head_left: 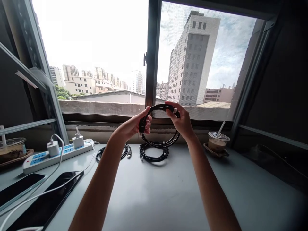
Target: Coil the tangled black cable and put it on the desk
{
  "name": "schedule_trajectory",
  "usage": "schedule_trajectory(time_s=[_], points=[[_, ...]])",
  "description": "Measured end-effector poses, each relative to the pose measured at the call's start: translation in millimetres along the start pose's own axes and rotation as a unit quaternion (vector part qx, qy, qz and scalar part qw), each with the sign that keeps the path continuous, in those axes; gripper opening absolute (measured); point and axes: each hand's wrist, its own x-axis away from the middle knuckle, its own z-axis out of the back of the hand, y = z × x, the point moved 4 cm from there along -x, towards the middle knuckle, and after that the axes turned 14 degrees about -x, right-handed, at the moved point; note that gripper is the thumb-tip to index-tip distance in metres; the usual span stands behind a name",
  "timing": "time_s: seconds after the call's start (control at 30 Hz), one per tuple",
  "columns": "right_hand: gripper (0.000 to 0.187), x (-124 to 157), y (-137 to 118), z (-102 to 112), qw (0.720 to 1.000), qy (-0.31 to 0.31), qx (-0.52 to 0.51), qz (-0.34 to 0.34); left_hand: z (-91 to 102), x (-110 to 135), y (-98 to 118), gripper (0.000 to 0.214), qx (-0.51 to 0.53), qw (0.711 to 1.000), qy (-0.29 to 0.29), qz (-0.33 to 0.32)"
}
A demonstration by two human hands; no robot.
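Above the desk [154, 199], both hands [133, 126] [182, 121] clasp coiled cable [158, 107]; arms [106, 179] [204, 170] extended.

hands [182, 123]: bare, slim-fingered | wrists [192, 138]: bare, narrow | forearms [102, 184]: bare, slender, tapering toward wrists

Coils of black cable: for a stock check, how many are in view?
3: first coil held by left hand and right hand; second coil on the desk, below it in view; third coil partly hidden behind the left forearm.
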Motion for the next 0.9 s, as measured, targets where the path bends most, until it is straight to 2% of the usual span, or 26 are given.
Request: schedule_trajectory(time_s=[0.07,0.1,0.2,0.3,0.4,0.53,0.7,0.8,0.9], points=[[0.032,0,-1,-2,0.999,-0.016,-0.024,-0.022,-4.5,-1,0,0.040,0.037,0.998,-0.035,-0.025],[0.036,1,0,-3,0.999,-0.021,-0.039,-0.029,-4.7,-2,0,0.041,0.051,0.997,-0.030,-0.041],[0.057,3,4,-3,0.995,-0.017,-0.067,-0.067,0.5,-4,1,0.046,0.124,0.986,0.050,-0.096],[0.074,7,10,-9,0.989,0.000,-0.072,-0.127,3.1,-4,4,0.049,0.205,0.960,0.125,-0.146],[0.072,11,9,-16,0.990,0.049,-0.058,-0.121,-2.4,-4,8,0.054,0.231,0.947,0.153,-0.165],[0.052,13,-2,-10,0.986,0.159,0.001,-0.041,-15.0,-5,8,0.058,0.233,0.951,0.129,-0.159],[0.047,12,-7,3,0.979,0.197,-0.005,-0.051,-19.4,-10,3,0.061,0.261,0.952,0.072,-0.145],[0.047,10,-5,6,0.979,0.188,-0.021,-0.072,-16.4,-13,-2,0.066,0.282,0.952,0.025,-0.116],[0.047,9,-2,5,0.989,0.124,-0.021,-0.080,-9.8,-14,-6,0.062,0.256,0.964,0.005,-0.079]])
